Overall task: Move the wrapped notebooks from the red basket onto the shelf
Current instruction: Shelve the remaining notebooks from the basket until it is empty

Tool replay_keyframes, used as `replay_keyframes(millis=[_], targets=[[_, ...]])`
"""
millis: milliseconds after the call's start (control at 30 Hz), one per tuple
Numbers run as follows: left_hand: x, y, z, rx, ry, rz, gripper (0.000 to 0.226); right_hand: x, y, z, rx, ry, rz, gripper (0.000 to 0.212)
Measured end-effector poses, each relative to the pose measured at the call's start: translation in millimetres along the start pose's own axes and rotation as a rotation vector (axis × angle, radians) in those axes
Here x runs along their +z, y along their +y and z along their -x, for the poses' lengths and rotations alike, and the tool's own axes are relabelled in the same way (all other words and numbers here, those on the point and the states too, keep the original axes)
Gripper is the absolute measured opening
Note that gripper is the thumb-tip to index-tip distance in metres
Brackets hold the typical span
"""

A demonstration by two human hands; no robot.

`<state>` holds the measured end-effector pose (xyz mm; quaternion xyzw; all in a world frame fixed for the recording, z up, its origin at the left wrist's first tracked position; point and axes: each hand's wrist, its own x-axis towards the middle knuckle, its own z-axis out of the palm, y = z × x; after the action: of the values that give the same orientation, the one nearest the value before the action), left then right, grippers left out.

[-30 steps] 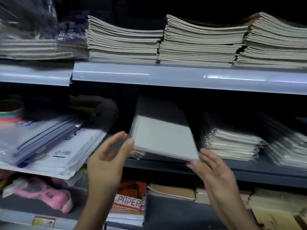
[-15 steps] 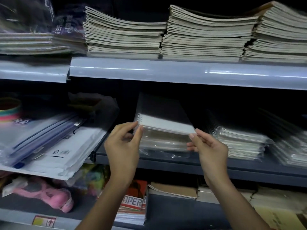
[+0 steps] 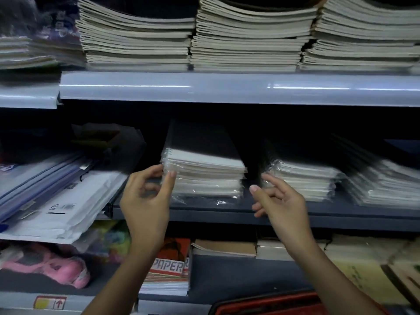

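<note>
There is only one view, from the person's head. It looks forward and a little down, close to the middle shelf (image 3: pixel 227 214), with the red basket (image 3: pixel 268 303) at the bottom edge.

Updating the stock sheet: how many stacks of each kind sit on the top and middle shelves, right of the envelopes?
Unwrapped notebook stacks, top shelf: 3
Wrapped notebook stacks, middle shelf: 3
Total: 6
</note>
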<state>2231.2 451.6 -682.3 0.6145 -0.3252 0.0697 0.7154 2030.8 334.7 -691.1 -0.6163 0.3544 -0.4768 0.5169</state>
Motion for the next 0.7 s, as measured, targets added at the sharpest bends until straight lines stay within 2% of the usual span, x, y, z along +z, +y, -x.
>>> replay_keyframes(millis=[167, 333, 467, 533, 633, 700], targets=[[27.0, -7.6, 66.4, 0.024, -0.148, 0.035, 0.012, -71.0, 27.7, 42.2, 0.07, -0.09, 0.184, 0.04], [52.1, -31.1, 150.9, -0.123, -0.381, 0.048, 0.01, -133.6, 78.6, 93.2, 0.169, -0.111, 0.413, 0.033], [55.0, -67.8, 228.1, -0.411, -0.708, -0.107, 0.015, -173.7, 135.5, 143.0, 0.374, -0.25, 0.615, 0.028], [52.7, -89.1, 264.8, -0.593, -0.84, -0.145, 0.018, -193.2, 166.8, 165.7, 0.52, -0.374, 0.691, 0.026], [38.8, -117.2, 311.3, -0.855, -1.05, -0.346, 0.02, -213.5, 198.4, 192.7, 0.817, -0.596, 0.755, 0.035], [26.0, -127.1, 329.4, -0.926, -1.248, -0.553, 0.017, -215.6, 210.7, 205.6, 0.877, -0.795, 0.912, 0.048]])
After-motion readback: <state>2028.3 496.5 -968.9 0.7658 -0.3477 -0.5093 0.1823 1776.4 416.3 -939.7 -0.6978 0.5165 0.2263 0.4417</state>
